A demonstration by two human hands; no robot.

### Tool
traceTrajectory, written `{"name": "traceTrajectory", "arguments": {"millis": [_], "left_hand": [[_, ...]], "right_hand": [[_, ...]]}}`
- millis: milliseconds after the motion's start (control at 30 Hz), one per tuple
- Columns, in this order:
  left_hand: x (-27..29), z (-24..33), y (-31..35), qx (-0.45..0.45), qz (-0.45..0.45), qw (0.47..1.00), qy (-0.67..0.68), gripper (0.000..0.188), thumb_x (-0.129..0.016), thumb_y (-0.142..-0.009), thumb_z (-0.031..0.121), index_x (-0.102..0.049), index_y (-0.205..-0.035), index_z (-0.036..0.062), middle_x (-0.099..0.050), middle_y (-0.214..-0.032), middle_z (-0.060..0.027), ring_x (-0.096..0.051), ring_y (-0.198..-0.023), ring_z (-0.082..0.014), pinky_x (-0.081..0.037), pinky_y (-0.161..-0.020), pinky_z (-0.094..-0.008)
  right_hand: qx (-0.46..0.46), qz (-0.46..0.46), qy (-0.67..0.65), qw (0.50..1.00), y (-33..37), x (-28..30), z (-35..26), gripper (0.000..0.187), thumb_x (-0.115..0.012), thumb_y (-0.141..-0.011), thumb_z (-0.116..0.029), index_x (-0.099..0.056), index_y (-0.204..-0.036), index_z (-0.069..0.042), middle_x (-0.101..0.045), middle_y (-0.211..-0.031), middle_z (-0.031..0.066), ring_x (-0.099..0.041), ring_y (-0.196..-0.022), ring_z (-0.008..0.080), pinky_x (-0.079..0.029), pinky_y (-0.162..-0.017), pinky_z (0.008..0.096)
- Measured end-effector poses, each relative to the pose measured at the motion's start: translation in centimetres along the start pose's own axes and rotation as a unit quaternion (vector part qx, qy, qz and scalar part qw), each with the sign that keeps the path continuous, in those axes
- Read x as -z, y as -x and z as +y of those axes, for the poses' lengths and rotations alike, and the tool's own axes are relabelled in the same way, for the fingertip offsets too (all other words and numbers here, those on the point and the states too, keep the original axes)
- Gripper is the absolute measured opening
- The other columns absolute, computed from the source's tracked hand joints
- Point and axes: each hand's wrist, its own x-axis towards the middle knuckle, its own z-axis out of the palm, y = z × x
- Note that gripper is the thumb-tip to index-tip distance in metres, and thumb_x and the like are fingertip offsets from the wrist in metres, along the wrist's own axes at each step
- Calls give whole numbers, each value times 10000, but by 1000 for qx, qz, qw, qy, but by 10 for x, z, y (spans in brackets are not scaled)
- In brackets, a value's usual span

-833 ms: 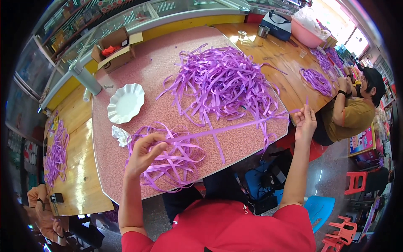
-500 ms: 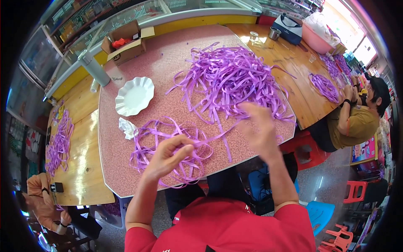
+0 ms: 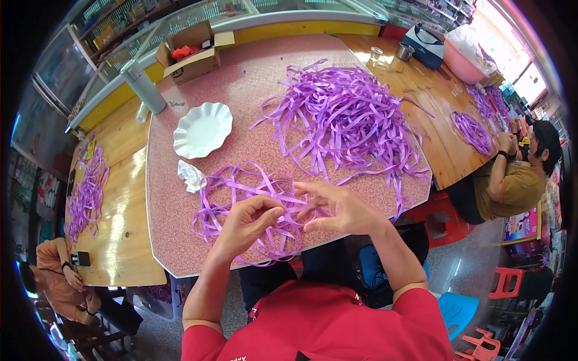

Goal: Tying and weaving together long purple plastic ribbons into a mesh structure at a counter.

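Pink speckled table (image 3: 171,234), betw. wooden tabletops (image 3: 120,210), display cases (image 3: 289,18) far. L hand (image 3: 247,224), near side: thumb brought up to curled fingers, apparently pinching a strand at the purple ribbon loops (image 3: 286,231); tips partly hide it. R hand (image 3: 338,207), just beside, to right: fingers spread, thumb well parted, nothing clearly gripped; purple shows betw. fingers, contact can't be told. Beneath hands: loops crossing one another, some overhanging near edge. Beyond, far right: tangled ribbon heap (image 3: 346,117), w/ tails trailing toward right edge. Left of loops: crumpled tissue (image 3: 191,176), then scalloped white plate (image 3: 205,129); far left, grey bottle (image 3: 144,89) & carton (image 3: 197,66). Possible faults: (i) slip from L pinch, cause: narrow, seemingly smooth strand; (ii) R hand catching wrong strand, cause: same-colour loops directly under fingers; (iii) knotting, cause: unsorted crossings; (iv) loops sliding off near edge, cause: overhang plus a tug; (v) tissue dragged along, cause: it lies right beside loops.
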Motion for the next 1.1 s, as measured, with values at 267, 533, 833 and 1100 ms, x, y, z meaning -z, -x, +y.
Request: {"name": "traceTrajectory", "arguments": {"millis": [267, 533, 833, 1100], "left_hand": [[-13, -7, 0, -56, 44, 997, 41, 242, -629, -978, 78, -550, -1192, -3, -635, -958, -59, -606, -852, -102, -505, -783, -254], [-16, 7, -3, -77, 22, 997, 6, 304, -592, -985, 30, -483, -1267, 0, -656, -966, -85, -636, -855, -138, -522, -774, -280], [-19, -7, -15, -134, 128, 981, -49, 432, -419, -1082, 344, -612, -973, -26, -598, -728, -40, -589, -695, -159, -487, -661, -322], [-33, -11, -19, -71, 48, 989, -121, 433, -445, -1079, 332, -545, -809, 9, -495, -723, 4, -439, -688, -92, -385, -620, -255]], "right_hand": [[-64, -19, 70, 995, -5, -13, 0, 274, -693, -936, -121, -675, -1166, 27, -668, -898, 32, -576, -771, 53, -466, -654, 226], [-3, 22, 33, 999, -7, -27, 5, 141, -709, -910, -60, -718, -1033, 7, -628, -827, 8, -547, -702, 58, -435, -598, 240], [122, 64, 216, 967, -8, -19, -10, 67, -732, -869, -30, -701, -925, -8, -614, -827, 60, -571, -670, 140, -440, -578, 279], [212, 64, 317, 922, -2, -12, -3, 116, -740, -847, -62, -691, -944, -21, -609, -827, 89, -626, -663, 229, -495, -577, 346]]}}
